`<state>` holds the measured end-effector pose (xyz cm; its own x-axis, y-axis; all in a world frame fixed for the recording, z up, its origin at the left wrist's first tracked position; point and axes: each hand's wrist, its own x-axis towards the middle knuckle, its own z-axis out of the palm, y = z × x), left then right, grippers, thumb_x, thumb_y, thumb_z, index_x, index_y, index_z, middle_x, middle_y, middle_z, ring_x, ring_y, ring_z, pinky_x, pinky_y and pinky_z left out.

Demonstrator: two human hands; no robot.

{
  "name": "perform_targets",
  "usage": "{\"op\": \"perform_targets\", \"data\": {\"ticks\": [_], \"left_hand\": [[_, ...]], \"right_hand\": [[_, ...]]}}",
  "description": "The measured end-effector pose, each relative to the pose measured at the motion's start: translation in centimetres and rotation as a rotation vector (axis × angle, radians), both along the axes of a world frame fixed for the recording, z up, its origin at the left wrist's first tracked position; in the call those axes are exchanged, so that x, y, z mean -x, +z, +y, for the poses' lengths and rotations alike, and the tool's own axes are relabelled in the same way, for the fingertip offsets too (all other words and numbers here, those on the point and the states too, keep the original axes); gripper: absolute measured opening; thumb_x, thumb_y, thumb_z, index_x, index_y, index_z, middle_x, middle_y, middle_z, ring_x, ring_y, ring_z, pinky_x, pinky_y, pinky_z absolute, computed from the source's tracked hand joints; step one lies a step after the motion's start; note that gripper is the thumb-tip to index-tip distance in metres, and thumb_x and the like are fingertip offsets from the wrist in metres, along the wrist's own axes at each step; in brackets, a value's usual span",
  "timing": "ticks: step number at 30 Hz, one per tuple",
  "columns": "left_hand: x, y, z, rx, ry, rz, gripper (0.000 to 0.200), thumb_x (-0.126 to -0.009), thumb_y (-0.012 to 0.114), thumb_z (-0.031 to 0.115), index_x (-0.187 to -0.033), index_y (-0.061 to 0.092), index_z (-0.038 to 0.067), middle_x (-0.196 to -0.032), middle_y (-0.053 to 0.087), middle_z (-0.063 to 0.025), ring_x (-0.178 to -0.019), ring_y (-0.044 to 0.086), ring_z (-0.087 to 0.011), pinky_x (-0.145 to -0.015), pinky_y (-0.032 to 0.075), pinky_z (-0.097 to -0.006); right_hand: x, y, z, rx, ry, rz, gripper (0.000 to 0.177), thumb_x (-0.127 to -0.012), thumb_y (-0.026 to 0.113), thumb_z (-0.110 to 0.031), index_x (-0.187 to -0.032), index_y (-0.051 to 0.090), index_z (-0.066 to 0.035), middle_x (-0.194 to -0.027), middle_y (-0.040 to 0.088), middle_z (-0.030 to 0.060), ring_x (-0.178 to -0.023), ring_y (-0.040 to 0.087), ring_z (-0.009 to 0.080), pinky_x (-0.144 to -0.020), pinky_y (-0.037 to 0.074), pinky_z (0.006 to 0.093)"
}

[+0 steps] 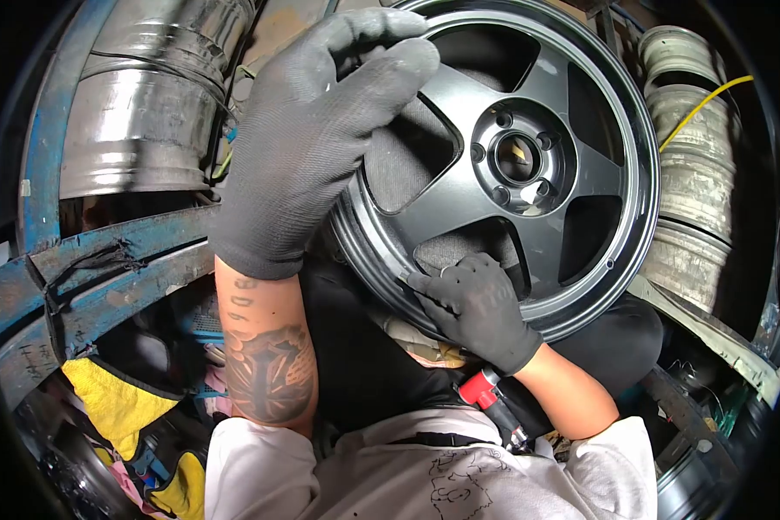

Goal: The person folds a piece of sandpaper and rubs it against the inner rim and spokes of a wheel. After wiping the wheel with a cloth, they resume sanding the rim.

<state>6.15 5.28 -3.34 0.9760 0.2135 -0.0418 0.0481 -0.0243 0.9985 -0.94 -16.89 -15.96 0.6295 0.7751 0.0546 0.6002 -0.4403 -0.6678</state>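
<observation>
A dark grey five-spoke wheel rim (459, 95) is tilted up over my lap. My left hand (321, 130), in a dark grey knit glove, is raised close to the camera in front of the rim's upper left side. Its fingers are bent, with a gap between them and the thumb, and nothing shows in that gap. My right hand (485, 312), gloved too, closes on the lower edge of the rim beside a spoke window, with the thumb on the outer lip. The fingertips are partly hidden. Below it on my lap lies a red and black air tool (485, 390).
Stacked bare metal rims stand at left (134, 130) and right (689, 156). A blue steel frame (104, 251) runs along my left. Yellow cloths (117, 399) hang at lower left. A yellow hose (706, 108) crosses the right stack.
</observation>
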Motion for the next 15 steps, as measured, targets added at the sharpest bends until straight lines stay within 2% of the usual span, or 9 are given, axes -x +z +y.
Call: {"op": "perform_targets", "data": {"ticks": [2, 6, 10, 13, 15], "left_hand": [[0.0, 0.1, -0.4, 0.106, -0.011, -0.003, 0.031, -0.102, 0.066, 0.013, -0.124, 0.063, -0.008, -0.108, 0.067, -0.0056, -0.096, 0.06, -0.0074, -0.088, 0.049, -0.0226], [-0.1, 0.9, -0.6, 0.162, -0.015, 0.024, 0.03, -0.102, 0.066, 0.012, -0.125, 0.062, -0.007, -0.109, 0.068, -0.0045, -0.098, 0.06, -0.007, -0.089, 0.048, -0.0218], [0.0, 1.3, -0.4, 0.084, -0.019, 0.048, 0.031, -0.102, 0.066, 0.013, -0.125, 0.061, -0.007, -0.108, 0.068, -0.0054, -0.098, 0.061, -0.0072, -0.088, 0.048, -0.0216], [-0.6, 1.8, -1.1, 0.101, 0.013, 0.1, 0.031, -0.103, 0.065, 0.015, -0.125, 0.061, -0.007, -0.106, 0.069, -0.006, -0.097, 0.061, -0.0077, -0.087, 0.049, -0.0215], [-0.6, 1.9, -1.0, 0.083, 0.045, 0.104, 0.031, -0.103, 0.065, 0.015, -0.125, 0.062, -0.007, -0.105, 0.069, -0.0061, -0.096, 0.062, -0.0083, -0.086, 0.049, -0.0215]], "right_hand": [[-0.1, -0.1, 0.0, -0.008, 0.006, 0.003, 0.034, -0.08, 0.078, -0.016, -0.114, 0.078, -0.016, -0.072, 0.06, 0.0049, -0.073, 0.058, 0.0267, -0.078, 0.047, 0.0418], [-0.3, 0.6, 0.1, 0.046, 0.036, 0.026, 0.033, -0.081, 0.077, -0.016, -0.114, 0.078, -0.015, -0.075, 0.061, 0.0056, -0.075, 0.058, 0.0266, -0.079, 0.047, 0.0419], [-0.2, -0.5, 1.2, -0.04, 0.011, -0.039, 0.029, -0.082, 0.072, -0.016, -0.11, 0.076, -0.015, -0.074, 0.057, 0.0078, -0.076, 0.059, 0.0275, -0.073, 0.046, 0.043], [-0.1, 0.6, 0.2, 0.074, 0.05, 0.003, 0.028, -0.083, 0.071, -0.016, -0.111, 0.075, -0.014, -0.074, 0.058, 0.0081, -0.077, 0.059, 0.0286, -0.073, 0.046, 0.0432], [-0.2, 0.5, 0.7, 0.06, 0.032, 0.018, 0.034, -0.082, 0.073, -0.016, -0.116, 0.075, -0.014, -0.077, 0.06, 0.0072, -0.078, 0.059, 0.0285, -0.077, 0.046, 0.043]]}}
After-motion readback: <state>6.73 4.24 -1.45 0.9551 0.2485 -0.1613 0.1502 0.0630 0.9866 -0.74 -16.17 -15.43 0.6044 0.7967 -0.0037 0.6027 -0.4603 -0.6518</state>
